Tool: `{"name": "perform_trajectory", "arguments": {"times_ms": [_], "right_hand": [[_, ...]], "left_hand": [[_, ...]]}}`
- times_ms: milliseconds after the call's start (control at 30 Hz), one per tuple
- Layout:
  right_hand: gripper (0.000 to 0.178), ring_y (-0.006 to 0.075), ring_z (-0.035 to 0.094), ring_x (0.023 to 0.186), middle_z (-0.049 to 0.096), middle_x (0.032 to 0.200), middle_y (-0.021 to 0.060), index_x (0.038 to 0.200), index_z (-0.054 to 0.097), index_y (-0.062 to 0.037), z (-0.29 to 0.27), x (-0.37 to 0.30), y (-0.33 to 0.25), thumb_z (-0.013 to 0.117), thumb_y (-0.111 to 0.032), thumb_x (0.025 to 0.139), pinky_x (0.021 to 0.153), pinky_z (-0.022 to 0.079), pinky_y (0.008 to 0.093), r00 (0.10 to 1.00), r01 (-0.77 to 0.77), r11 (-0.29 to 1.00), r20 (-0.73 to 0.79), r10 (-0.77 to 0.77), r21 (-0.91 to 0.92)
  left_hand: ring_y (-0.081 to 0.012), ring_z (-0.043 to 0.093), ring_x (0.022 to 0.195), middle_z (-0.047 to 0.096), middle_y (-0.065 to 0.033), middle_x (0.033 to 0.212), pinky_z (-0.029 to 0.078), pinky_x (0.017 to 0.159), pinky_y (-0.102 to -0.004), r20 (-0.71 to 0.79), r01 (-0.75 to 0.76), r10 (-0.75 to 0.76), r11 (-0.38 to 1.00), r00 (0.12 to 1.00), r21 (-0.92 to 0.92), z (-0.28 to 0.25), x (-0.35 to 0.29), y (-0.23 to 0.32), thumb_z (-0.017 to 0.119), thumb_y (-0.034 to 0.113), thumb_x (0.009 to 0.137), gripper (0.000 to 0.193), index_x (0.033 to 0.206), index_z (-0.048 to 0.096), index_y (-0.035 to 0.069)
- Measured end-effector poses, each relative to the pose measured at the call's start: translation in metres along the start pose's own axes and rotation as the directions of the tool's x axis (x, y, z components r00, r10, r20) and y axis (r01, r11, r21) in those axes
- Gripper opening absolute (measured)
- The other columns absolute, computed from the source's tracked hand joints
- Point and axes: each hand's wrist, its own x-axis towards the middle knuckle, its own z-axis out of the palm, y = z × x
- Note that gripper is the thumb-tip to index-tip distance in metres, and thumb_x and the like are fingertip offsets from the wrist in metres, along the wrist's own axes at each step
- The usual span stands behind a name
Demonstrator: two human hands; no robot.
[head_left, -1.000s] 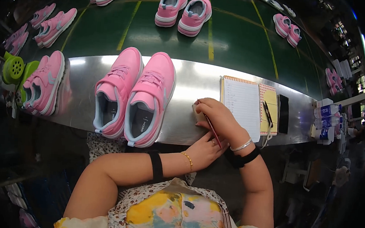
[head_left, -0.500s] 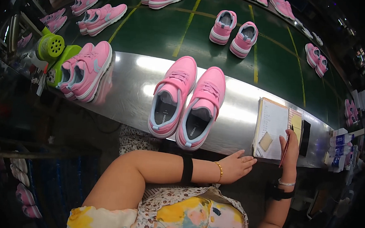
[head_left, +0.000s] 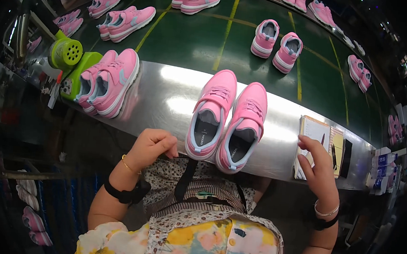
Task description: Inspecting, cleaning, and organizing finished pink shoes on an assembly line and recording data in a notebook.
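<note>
While the green conveyor belt (head_left: pixel 186 41) carries pink pairs far off, a pair of pink shoes (head_left: pixel 227 121) sits on the steel ledge (head_left: pixel 167 101) before me. Left hand (head_left: pixel 152 147) curled loosely, empty, near edge. Right hand (head_left: pixel 318 165), fingers spread, touches the notebook (head_left: pixel 312 134).

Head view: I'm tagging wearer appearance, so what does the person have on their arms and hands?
Both forearms are bare, with no gloves. The left hand has a thin gold-coloured bracelet at the wrist, and below it a wide black band. The right hand has a thin pale bangle above a black band. Short floral sleeves in yellow and white cover the upper arms.
</note>
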Motion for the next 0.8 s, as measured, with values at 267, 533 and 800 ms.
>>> {"name": "perform_trajectory", "arguments": {"times_ms": [267,533,800], "right_hand": [[0.07,0.0313,0.059,0.075,0.056,0.086,0.0171,0.128,0.042,-0.0087,0.117,0.06,-0.112,0.072,-0.036,0.071,0.065,0.048,0.0395,0.965,0.042,0.976,0.262,0.015,-0.214],[0.079,0.0324,0.057,0.095,0.058,0.102,0.0158,0.132,0.037,-0.0077,0.076,0.025,-0.104,0.078,-0.02,0.066,0.08,0.045,0.0396,0.991,-0.07,0.997,0.118,0.065,0.03],[0.065,0.0263,0.05,0.108,0.048,0.118,0.0132,0.12,0.047,-0.0044,0.086,-0.01,-0.081,0.079,-0.015,0.065,0.088,0.043,0.0339,0.917,-0.4,0.885,0.09,0.39,0.24]], "left_hand": [[-0.0276,0.053,0.11,0.052,-0.017,0.123,0.047,0.089,-0.0427,0.283,0.678,-0.616,0.668,0.735,-0.307,-0.031,-0.006,-0.106,0.051,0.042,0.091,0.054,0.126,0.044,0.0],[-0.0234,0.059,0.101,0.058,-0.0173,0.114,0.049,0.083,-0.034,0.411,0.62,-0.505,0.753,0.759,-0.219,-0.025,-0.013,-0.11,0.055,0.026,0.091,0.039,0.119,0.05,-0.001],[-0.0099,0.06,0.072,0.064,-0.0067,0.081,0.048,0.066,-0.0223,-0.018,0.13,-0.132,0.99,0.991,-0.055,-0.026,-0.017,-0.08,0.061,0.007,0.084,0.018,0.1,0.06,-0.001]]}}
